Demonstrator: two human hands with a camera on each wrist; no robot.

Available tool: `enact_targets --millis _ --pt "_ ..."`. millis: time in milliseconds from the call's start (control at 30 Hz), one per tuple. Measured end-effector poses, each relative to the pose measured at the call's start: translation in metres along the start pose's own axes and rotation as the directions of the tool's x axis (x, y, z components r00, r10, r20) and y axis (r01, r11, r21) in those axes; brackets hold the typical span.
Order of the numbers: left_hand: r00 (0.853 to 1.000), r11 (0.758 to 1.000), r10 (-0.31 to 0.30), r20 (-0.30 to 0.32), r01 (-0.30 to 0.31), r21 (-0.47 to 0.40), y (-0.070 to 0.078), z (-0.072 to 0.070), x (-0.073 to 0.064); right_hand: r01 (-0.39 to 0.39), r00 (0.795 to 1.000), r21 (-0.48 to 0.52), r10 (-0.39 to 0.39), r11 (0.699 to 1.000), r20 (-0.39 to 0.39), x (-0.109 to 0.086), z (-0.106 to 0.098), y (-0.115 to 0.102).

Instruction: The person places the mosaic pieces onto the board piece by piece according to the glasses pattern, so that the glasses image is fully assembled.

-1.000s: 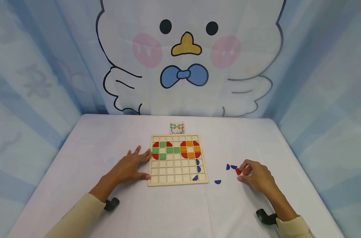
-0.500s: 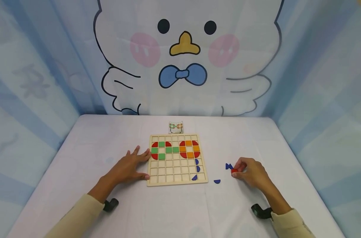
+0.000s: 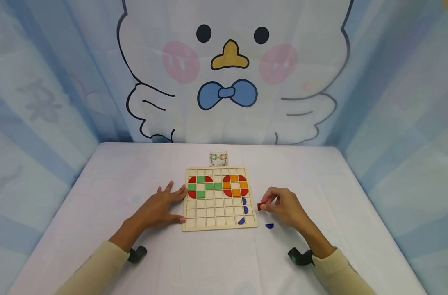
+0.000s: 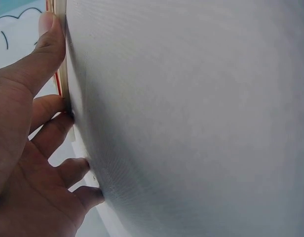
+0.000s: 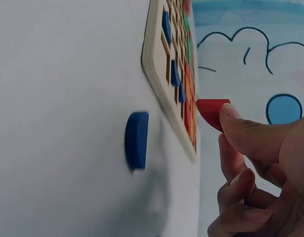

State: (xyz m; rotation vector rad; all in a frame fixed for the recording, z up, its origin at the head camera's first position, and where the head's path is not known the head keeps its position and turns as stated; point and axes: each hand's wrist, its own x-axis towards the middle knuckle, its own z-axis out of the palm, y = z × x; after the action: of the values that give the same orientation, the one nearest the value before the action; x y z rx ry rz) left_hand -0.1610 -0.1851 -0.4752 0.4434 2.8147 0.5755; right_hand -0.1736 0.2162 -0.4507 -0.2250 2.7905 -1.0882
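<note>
A square wooden grid board (image 3: 211, 217) lies on the table, with red, green and orange pieces in its upper rows. Three blue half-round pieces (image 3: 246, 209) sit near its right side. My left hand (image 3: 162, 209) rests spread against the board's left edge, thumb and fingertips touching the rim. Just right of the board, my right hand (image 3: 287, 207) pinches a red quarter-round piece (image 5: 210, 111) between thumb and fingers, raised off the table in the right wrist view. Below that hand lies a loose blue half-round piece (image 3: 269, 225).
Behind the board stands a small pattern card (image 3: 218, 158) with a coloured grid printed on it. The white table (image 3: 216, 262) ends at a curtain (image 3: 227, 123) with a cartoon bird. Two other loose blue pieces are hidden by my right hand.
My right hand has taken up the red quarter-round piece and carried it left, close to the board's right edge. My left hand stays at the board's left edge.
</note>
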Motion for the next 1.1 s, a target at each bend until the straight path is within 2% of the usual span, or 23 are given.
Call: enact_targets --millis 367,567,733,867,1100 --pt "1.000 1.000 0.011 -0.005 -0.011 -0.005 -0.001 0.003 -0.001 0.135 0.991 0.003 -0.135 0.991 0.015 0.032 0.043 -0.053" --pt "1.000 1.000 0.023 -0.006 -0.023 -0.007 -0.001 0.002 0.000 0.169 0.985 0.003 -0.169 0.986 0.041 0.052 0.061 -0.079" --pt "1.000 1.000 0.024 -0.007 -0.024 -0.006 -0.002 0.000 0.000 0.209 0.975 -0.027 -0.206 0.978 0.078 0.070 0.075 -0.092" --pt "1.000 1.000 0.020 -0.001 -0.020 -0.012 -0.002 0.000 0.001 0.212 0.973 -0.047 -0.206 0.976 0.101 0.079 0.087 -0.095" --pt "1.000 1.000 0.023 -0.001 -0.023 -0.011 -0.003 0.000 0.001 0.149 0.983 -0.106 -0.135 0.983 0.123 0.086 0.095 -0.097"
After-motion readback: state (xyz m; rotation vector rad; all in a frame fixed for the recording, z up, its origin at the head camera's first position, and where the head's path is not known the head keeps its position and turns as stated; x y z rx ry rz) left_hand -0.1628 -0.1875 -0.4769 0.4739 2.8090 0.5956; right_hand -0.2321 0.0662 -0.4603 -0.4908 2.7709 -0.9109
